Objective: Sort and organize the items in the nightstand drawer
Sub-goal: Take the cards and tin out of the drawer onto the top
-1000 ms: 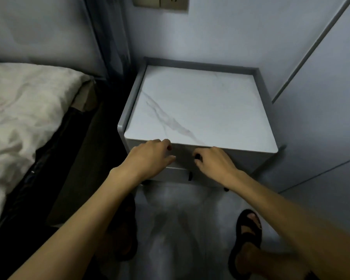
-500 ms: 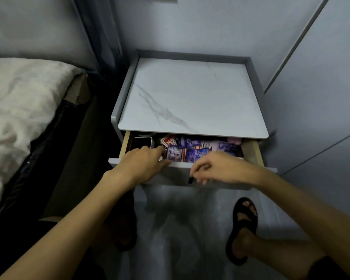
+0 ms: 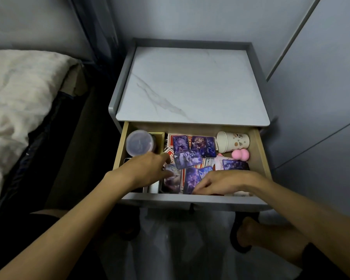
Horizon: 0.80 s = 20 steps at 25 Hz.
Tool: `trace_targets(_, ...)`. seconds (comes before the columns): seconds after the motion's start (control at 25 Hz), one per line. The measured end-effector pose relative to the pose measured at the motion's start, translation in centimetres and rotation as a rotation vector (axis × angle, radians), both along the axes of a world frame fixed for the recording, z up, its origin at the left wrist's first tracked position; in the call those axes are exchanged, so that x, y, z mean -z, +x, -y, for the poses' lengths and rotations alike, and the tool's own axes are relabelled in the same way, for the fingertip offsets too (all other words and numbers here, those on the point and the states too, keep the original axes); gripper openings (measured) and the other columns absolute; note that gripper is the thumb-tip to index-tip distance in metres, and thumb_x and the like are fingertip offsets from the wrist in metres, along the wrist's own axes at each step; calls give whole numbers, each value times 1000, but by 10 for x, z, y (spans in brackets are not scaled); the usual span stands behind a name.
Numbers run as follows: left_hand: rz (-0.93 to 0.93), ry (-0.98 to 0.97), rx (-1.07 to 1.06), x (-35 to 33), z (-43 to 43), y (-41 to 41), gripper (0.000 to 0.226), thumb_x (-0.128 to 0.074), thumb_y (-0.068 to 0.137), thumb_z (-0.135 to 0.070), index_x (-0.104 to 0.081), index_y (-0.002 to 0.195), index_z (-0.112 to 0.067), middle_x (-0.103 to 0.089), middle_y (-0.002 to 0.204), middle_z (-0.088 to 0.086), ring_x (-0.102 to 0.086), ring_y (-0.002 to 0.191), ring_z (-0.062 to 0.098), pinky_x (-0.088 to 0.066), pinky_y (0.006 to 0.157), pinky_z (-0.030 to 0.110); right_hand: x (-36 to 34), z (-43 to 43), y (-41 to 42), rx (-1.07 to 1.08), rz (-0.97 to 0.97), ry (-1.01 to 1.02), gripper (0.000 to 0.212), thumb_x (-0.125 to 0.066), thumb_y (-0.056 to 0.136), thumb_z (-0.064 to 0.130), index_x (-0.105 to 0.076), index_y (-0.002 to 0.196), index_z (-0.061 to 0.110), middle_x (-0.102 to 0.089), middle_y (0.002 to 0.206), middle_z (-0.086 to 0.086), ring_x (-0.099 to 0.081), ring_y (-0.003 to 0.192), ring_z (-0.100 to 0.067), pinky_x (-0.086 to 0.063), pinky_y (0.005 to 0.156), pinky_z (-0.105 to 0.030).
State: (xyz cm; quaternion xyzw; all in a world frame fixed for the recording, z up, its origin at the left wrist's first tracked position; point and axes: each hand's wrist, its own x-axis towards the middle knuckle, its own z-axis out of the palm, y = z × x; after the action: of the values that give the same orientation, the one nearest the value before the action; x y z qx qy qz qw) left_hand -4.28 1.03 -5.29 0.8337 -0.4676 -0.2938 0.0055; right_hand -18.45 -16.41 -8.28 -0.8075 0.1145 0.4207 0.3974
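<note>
Over the drawer (image 3: 260, 150), sorting's barely begun: left hand (image 3: 148, 170) loosely spread, right hand (image 3: 226, 182) flat on the purple cards (image 3: 188, 158), pinch unclear. Next, probably gathering those cards.

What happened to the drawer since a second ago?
The drawer slid out toward the person, from shut to wide open, showing scattered cards, a cup, a pink sponge and a round lidded tub. The left hand and right hand let go of its front and reached in over the cards. The nightstand and bed stayed put.
</note>
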Motion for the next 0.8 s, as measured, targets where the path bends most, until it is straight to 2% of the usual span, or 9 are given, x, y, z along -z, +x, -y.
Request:
trace_targets(0.12,10,-36,45,10,9,-5,53,-58,94,-43,-39,138,-22,-56,135,6,-58,114,23,-51,87,36,6,-5,-5,-73,19,-11,30,-52,100,36,-67,125,30,-65,116,17,-57,106,-3,-44,102,-27)
trace_targets(0.24,60,-46,110,25,18,-8,70,-64,89,-46,-30,145,-23,-45,143,8,-51,123,26,-45,89,34,2,7,-7,91,138,59,29,-62,95,24,-66,123,22,-69,106,13,-64,97,-3,-52,93,-24)
trace_targets(0.28,85,-54,126,30,21,-9,78,-67,86,-47,-25,147,-22,-41,145,9,-48,126,28,-45,94,37,1,13,-5,145,229,-16,32,-69,90,24,-65,122,22,-68,103,13,-66,96,-5,-53,88,-24)
trace_targets(0.32,123,-59,145,36,24,-9,86,-68,84,-48,-20,149,-21,-37,147,11,-45,129,30,-45,99,40,3,19,-4,130,325,-184,41,-75,84,29,-63,123,24,-65,106,14,-64,99,-7,-53,85,-25)
trace_targets(0.4,247,-37,210,49,29,-10,94,-67,85,-45,-9,153,-17,-29,151,16,-39,133,35,-40,104,43,11,20,-1,-87,402,-546,69,-79,74,46,-50,133,26,-53,122,10,-52,113,-11,-49,88,-30)
trace_targets(0.44,310,-22,246,55,31,-10,94,-64,88,-44,-5,154,-16,-25,152,17,-36,134,36,-38,105,43,21,18,0,-196,404,-637,81,-79,71,52,-43,138,24,-48,129,5,-48,118,-15,-47,93,-33)
trace_targets(0.52,376,4,281,66,35,-9,90,-60,91,-43,-3,155,-15,-23,153,17,-35,135,36,-37,105,43,40,14,2,-285,420,-682,93,-81,67,55,-36,140,20,-44,135,-1,-46,120,-19,-43,98,-35)
trace_targets(0.64,365,-3,264,80,41,-4,84,-64,90,-36,-11,152,-16,-31,145,17,-46,125,34,-46,93,41,56,13,7,-259,472,-684,90,-83,64,53,-37,135,20,-47,132,-3,-46,118,-20,-40,96,-34)
trace_targets(0.8,301,-14,206,85,47,3,83,-71,84,-33,-21,149,-17,-53,129,12,-61,109,32,-51,78,40,54,11,10,-143,465,-582,73,-85,66,47,-47,123,20,-57,123,-2,-52,109,-20,-40,82,-32)
